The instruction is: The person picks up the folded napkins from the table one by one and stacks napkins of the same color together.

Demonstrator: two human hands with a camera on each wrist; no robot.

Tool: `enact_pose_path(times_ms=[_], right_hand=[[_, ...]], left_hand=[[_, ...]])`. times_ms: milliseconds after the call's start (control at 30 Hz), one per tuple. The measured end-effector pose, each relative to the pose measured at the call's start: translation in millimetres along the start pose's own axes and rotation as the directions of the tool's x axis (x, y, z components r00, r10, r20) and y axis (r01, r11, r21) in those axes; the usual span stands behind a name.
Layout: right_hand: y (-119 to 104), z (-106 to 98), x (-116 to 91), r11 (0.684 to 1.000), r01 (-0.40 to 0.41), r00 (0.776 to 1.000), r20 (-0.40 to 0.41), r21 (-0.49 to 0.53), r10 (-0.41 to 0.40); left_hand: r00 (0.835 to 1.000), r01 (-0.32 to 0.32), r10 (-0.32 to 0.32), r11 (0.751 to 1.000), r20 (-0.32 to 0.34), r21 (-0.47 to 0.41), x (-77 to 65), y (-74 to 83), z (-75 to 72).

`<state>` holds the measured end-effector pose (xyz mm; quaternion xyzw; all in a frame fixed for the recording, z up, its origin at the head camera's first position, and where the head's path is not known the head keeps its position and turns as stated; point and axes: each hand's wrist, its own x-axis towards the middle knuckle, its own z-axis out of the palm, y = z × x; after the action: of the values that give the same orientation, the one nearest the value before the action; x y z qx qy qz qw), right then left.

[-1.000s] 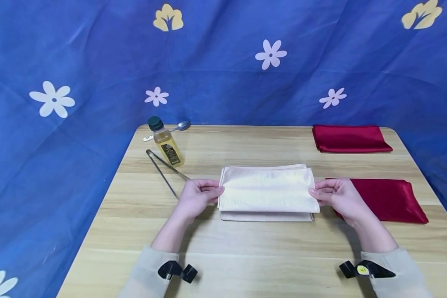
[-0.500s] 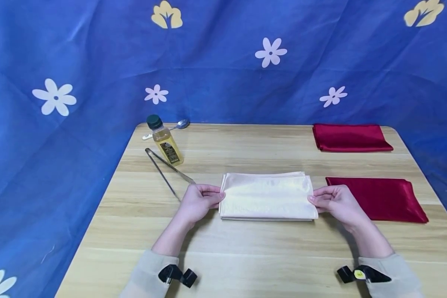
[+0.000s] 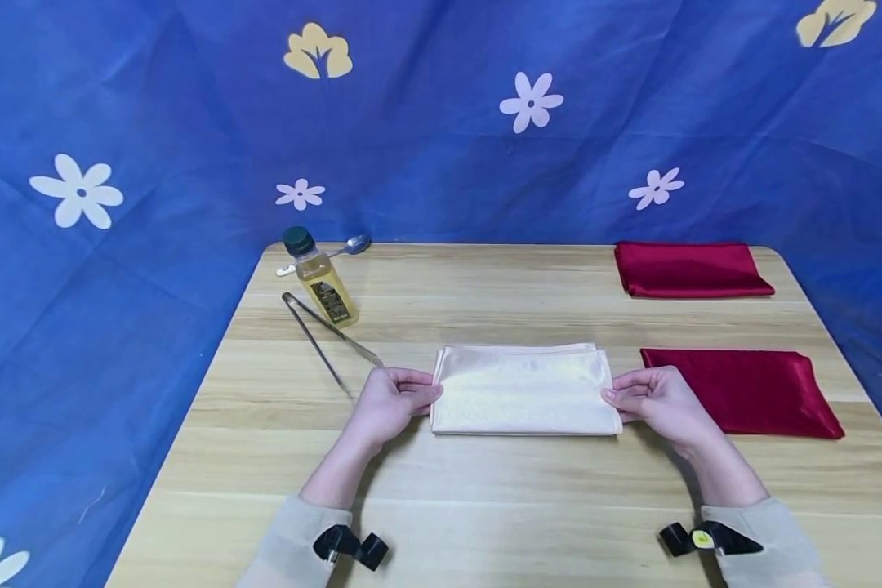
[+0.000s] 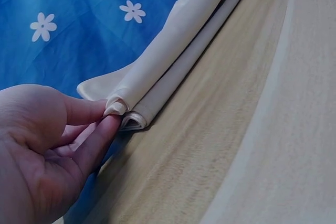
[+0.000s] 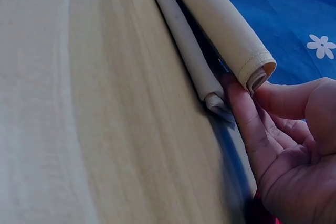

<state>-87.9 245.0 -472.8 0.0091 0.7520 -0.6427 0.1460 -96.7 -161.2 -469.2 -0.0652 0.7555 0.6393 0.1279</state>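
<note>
"White cloth [image 3: 525, 394]: where is it, and why both hands?"

"Just above a second folded cloth [image 4: 179, 66] on the surface [image 3: 500, 514]. The left hand [image 3: 388, 404] and right hand [image 3: 657, 404] each pinch one end, fingers nearly together with only fabric between, probably to keep it flat and level."
</note>
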Motion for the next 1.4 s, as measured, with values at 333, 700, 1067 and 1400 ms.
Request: enact_pose_path(times_ms=[333, 700, 1067, 1400], right_hand=[[2.0, 0.7, 2.2, 0.997, -0.029, 0.999, 0.011, -0.075, 0.03], [-0.9, -1.9, 1.8, 0.99, 0.009, 1.0, 0.017, -0.14, -0.007], [3.0, -0.2, 1.8, 0.994, 0.014, 1.0, 0.004, -0.111, -0.014], [2.6, 1.7, 3.4, 0.994, 0.012, 1.0, -0.016, -0.107, -0.014]], left_hand=[[1.0, -0.03, 0.03, 0.998, 0.003, 0.056, -1.8, -0.1, 3.2], [0.999, -0.045, 0.045, 0.995, 0.006, 0.094, -1.2, -0.2, -0.1], [0.999, -0.04, 0.04, 0.995, 0.004, 0.091, -0.9, -1.7, -1.0], [0.999, -0.04, 0.041, 0.996, -0.009, 0.084, -1.5, -2.2, -1.1]])
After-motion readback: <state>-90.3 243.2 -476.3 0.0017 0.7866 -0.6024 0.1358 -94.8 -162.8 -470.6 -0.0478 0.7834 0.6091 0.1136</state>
